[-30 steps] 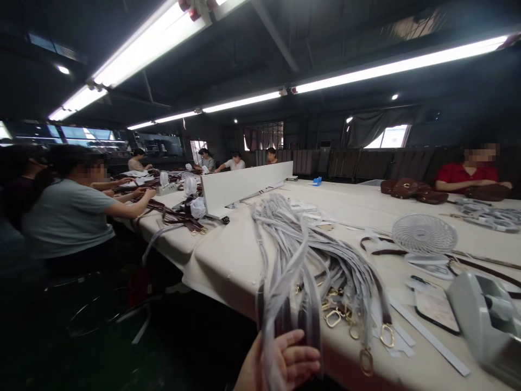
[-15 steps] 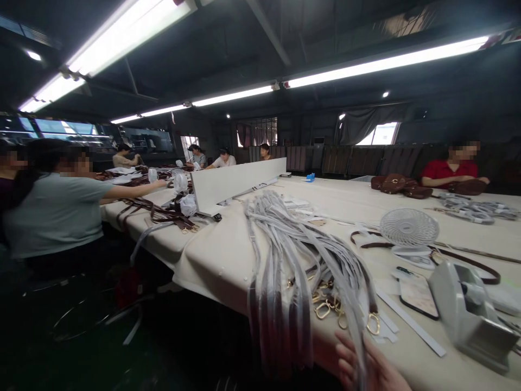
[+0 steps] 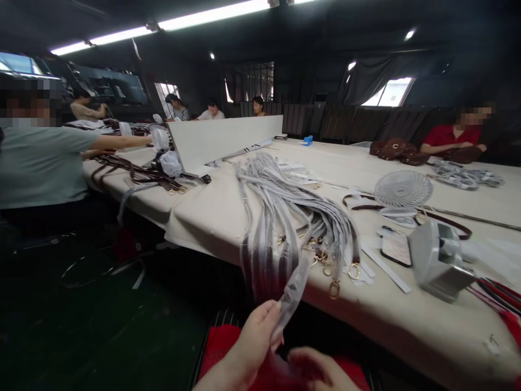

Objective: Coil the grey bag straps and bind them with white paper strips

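My left hand [image 3: 260, 334] is closed round a strap in cloudy plastic wrapping [image 3: 296, 288], low in front of the table edge. The wrapped strap slants up to the right from my fingers. My right hand [image 3: 321, 369] is at the bottom of the view, close to the strap's lower part. Its fingers are loosely curved, apart and somewhat blurred; I see nothing gripped in them. Beyond my hands a heap of plastic-wrapped brown straps [image 3: 271, 217] lies on the table, its ends hanging over the edge. Gold metal clasps [image 3: 334, 289] show on the heap's right side.
On the cloth-covered table [image 3: 203, 222] stand a white fan [image 3: 402, 189] and a grey tape dispenser [image 3: 439, 260], with a phone [image 3: 395, 247] beside them. A white divider board [image 3: 228, 138] stands farther back. Below me is a red seat [image 3: 217, 345]. Co-workers sit or stand around the table.
The view has tilted down and shifted. My left hand has come into view, holding a wrapped strap. My right hand has moved down and left, away from the heap's clasps.
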The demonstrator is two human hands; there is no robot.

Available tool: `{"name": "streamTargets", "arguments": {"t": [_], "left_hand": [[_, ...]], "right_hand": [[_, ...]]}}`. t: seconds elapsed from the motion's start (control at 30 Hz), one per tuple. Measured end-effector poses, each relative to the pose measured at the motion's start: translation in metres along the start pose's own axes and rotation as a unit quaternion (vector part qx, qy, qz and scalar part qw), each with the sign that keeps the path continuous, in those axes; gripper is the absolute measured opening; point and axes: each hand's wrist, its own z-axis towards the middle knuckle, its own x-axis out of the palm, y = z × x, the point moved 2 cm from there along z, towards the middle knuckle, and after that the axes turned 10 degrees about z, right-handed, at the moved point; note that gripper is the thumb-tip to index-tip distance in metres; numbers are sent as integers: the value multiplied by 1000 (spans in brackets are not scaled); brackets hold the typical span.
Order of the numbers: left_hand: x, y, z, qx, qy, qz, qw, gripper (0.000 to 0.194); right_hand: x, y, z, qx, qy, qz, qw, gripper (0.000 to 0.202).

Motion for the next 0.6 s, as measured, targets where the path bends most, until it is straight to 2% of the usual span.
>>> {"name": "streamTargets", "arguments": {"t": [0.07, 0.1, 0.17, 0.23, 0.3, 0.43, 0.5, 0.6], "left_hand": [[12, 21, -9, 33, 20, 98, 994, 53], [17, 30, -14, 54, 28, 147, 987, 54], [25, 45, -24, 75, 69, 227, 968, 55], [28, 48, -31, 72, 109, 253, 959, 54], [25, 41, -35, 74, 108, 200, 971, 55], [13, 17, -35, 55, 71, 10, 996, 62], [8, 9, -33, 34, 38, -16, 999, 54], [5, 5, -32, -4, -6, -2, 1000, 44]], "right_hand": [[7, 23, -6, -70, -1, 146, 987, 60], [10, 33, -7, -93, -21, 201, 975, 60], [17, 46, -9, -118, -97, 238, 959, 48], [22, 48, -9, -117, -142, 209, 960, 39], [26, 42, -9, -103, -127, 131, 978, 43], [32, 27, -15, -63, -69, -51, 994, 47], [35, 23, -19, -39, -46, -89, 994, 47], [38, 20, -23, -14, -21, -110, 994, 46]]}}
